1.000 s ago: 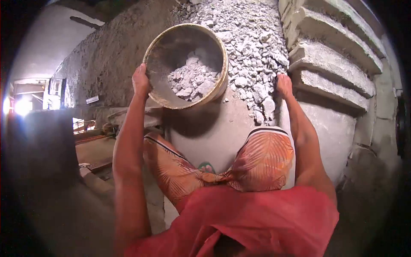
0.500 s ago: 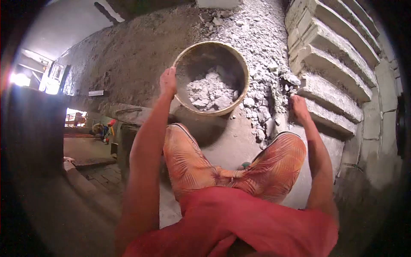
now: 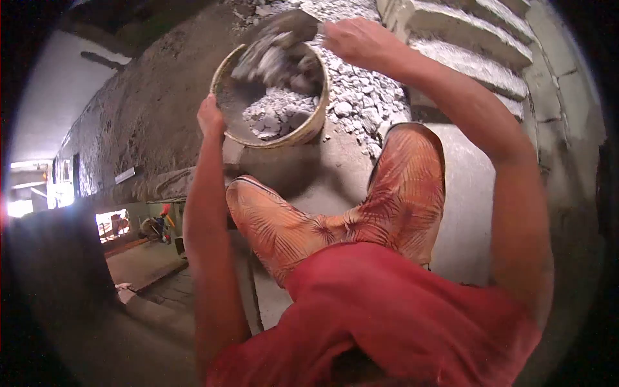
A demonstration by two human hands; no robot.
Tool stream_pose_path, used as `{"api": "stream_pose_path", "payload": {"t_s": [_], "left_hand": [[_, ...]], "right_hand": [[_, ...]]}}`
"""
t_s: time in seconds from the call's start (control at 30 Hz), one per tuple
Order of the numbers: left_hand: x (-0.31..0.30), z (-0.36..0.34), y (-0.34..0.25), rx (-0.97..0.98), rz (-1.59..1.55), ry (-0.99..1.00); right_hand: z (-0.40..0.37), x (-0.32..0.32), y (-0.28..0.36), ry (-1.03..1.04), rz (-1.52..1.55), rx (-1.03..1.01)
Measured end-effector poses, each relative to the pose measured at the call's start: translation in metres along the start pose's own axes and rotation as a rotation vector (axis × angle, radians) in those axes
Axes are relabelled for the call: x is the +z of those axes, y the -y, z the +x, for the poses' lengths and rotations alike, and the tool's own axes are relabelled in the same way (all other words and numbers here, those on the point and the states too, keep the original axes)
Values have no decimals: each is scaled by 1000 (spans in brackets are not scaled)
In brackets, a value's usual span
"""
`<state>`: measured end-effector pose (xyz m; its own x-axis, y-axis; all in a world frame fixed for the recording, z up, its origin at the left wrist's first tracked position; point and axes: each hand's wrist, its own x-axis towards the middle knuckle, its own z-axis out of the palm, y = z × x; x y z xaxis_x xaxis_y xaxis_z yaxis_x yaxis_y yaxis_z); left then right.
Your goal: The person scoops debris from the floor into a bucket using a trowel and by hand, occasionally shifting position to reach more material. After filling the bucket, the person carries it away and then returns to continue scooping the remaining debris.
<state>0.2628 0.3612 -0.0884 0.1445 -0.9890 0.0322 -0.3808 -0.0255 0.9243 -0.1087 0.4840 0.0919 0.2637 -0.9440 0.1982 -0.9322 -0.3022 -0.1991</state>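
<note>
Presently holding the bucket (image 3: 314, 128) at about eleven o'clock of the view, with the left hand (image 3: 211, 117) closed on its rim near nine o'clock. Reaching to between twelve and one with the right hand (image 3: 362, 42), fingers curled narrow on the near end of a dark, flat tool (image 3: 304, 23), too blurred to name more closely. Tipping a blurred clump of rubble (image 3: 274, 57) over the bucket's mouth, above a pale heap (image 3: 278, 111) lying inside. With loose stones (image 3: 361, 97) spread on the ground past the bucket's three o'clock, and stepped slabs (image 3: 474, 68) around two. Toward six, a red shirt (image 3: 374, 290); just above it, patterned trousers (image 3: 406, 168).
</note>
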Motion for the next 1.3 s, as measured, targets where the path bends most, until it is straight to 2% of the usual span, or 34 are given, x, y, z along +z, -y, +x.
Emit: {"api": "stream_pose_path", "payload": {"t_s": [0.07, 0.1, 0.17, 0.2, 0.23, 0.27, 0.3, 0.33, 0.37, 0.4, 0.43, 0.47, 0.5, 0.57, 0.6, 0.63, 0.7, 0.77, 0.8, 0.87, 0.9, 0.93, 0.97, 1.03, 1.1, 1.13, 1.2, 1.27, 1.3], "left_hand": [[-1, 3, 1, 154, 287, -77], [-6, 13, 7, 46, 228, -33], [2, 0, -4, -110, 20, 33], [5, -14, -24, -158, -132, 41], [3, -5, -5, -3, 48, 40], [-2, 9, 15, 158, 223, 29], [1, 5, 9, 158, 229, 45], [0, -2, -4, 51, 229, 40], [0, -7, -15, -57, 232, 28], [3, -11, -21, -58, 245, 32], [6, -16, -26, -69, 94, 48], [8, -18, -28, -83, -57, 63], [5, -13, -23, -82, -44, 65], [-2, 1, -4, -78, -78, 140], [-1, 2, -1, -71, -72, 143], [-1, 4, 0, -83, -86, 117], [-2, 7, 4, -94, -108, 81], [-5, 10, 5, -104, 22, 76], [-3, 10, 2, -90, 6, 59], [-2, 4, -1, -96, -67, 65], [-9, 25, 29, 90, 66, 75], [-13, 27, 28, 85, 66, 42], [-10, 21, 21, 24, 95, 14], [-4, 9, 3, -55, 105, -50], [-3, -2, -15, -72, 211, -11], [-1, -1, -10, -91, 203, -38], [-1, 2, -4, -67, 50, -64], [-3, -3, -12, -80, 92, -70], [-3, -4, -14, -74, 135, -48]], "right_hand": [[-1, -3, -4, -126, -4, 36], [-16, 2, -19, -124, -5, 76], [-64, 19, -56, -308, 92, 119], [-108, 20, -60, -186, 196, 301], [-157, 52, -77, -140, 312, 483], [-220, 107, -103, -249, 269, 352], [-271, 106, -75, 69, 337, 796], [-357, 177, -81, 10, 245, 779], [-444, 230, -60, -62, -35, 517], [-495, 249, -19, 146, 167, 833], [-541, 281, 17, -11, 278, 910], [-525, 270, 44, 25, 387, 1069], [-504, 255, 73, 54, 483, 1233], [-479, 302, 73, 90, 266, 1105], [-460, 327, 70, 78, 204, 1121], [-436, 342, 55, 195, 285, 1125], [-373, 358, 27, -45, 296, 862], [-324, 384, -11, -7, 295, 821], [-292, 376, -30, 68, 132, 783], [-258, 422, -86, -82, 252, 867], [-239, 398, -99, -55, 186, 743], [-228, 376, -103, -16, 127, 625], [-219, 370, -108, 11, 444, 809], [-201, 362, -121, -104, 1032, 1267], [-211, 387, -145, -97, 1027, 1206], [-215, 386, -144, -133, 814, 1001], [-226, 376, -146, -126, 117, 441], [-233, 365, -148, -210, 67, 292], [-233, 358, -149, -139, 81, 344]]}}
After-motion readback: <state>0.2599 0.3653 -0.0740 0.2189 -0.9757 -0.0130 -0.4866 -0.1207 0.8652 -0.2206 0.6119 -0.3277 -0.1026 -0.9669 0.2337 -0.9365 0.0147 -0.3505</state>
